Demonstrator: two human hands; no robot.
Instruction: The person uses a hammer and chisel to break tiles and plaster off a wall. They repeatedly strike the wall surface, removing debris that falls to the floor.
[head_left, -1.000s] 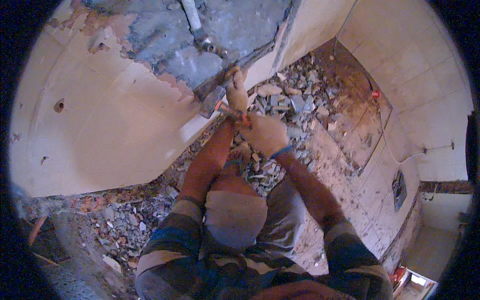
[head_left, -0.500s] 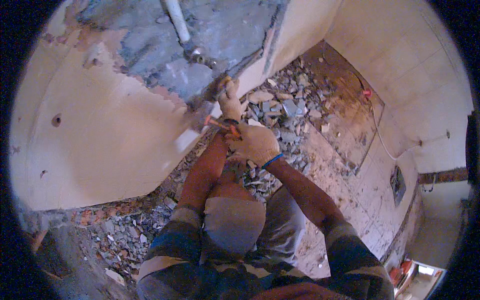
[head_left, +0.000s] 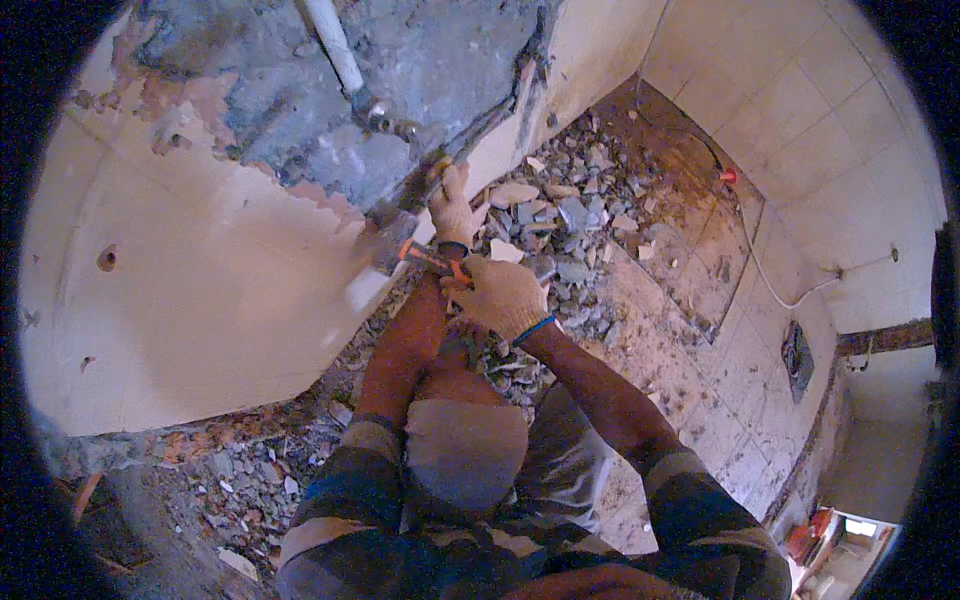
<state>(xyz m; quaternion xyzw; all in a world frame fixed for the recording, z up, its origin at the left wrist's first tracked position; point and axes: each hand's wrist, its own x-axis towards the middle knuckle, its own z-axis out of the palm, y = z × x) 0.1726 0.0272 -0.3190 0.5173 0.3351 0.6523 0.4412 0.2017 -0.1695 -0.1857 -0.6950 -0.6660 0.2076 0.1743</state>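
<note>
My right hand [head_left: 505, 298], in a pale work glove with a blue cuff edge, is closed around the orange-and-black handle of a hammer [head_left: 430, 258]. The hammer's head end, to the left near the wall edge, is smeared by motion. Just beyond it my left hand [head_left: 454, 212], also gloved, is closed against the broken lower edge of the wall. What its fingers grip there is too blurred to make out. My left forearm passes beneath the right hand. Beside the hands, the wall [head_left: 230, 290] keeps its beige facing, while farther up grey backing [head_left: 290, 130] lies bare.
A white pipe [head_left: 332, 45] with a metal fitting [head_left: 388, 120] runs along the bared wall. Broken rubble [head_left: 570, 215] lies heaped along the wall's foot. A pale hose [head_left: 765, 275] and a floor drain opening [head_left: 797, 362] are at the right. Tiled wall [head_left: 800, 130] stands behind.
The view has shifted slightly, so the wall and pipe sit a little farther left. Both hands stay near the same wall edge, and the hammer remains in my right hand.
</note>
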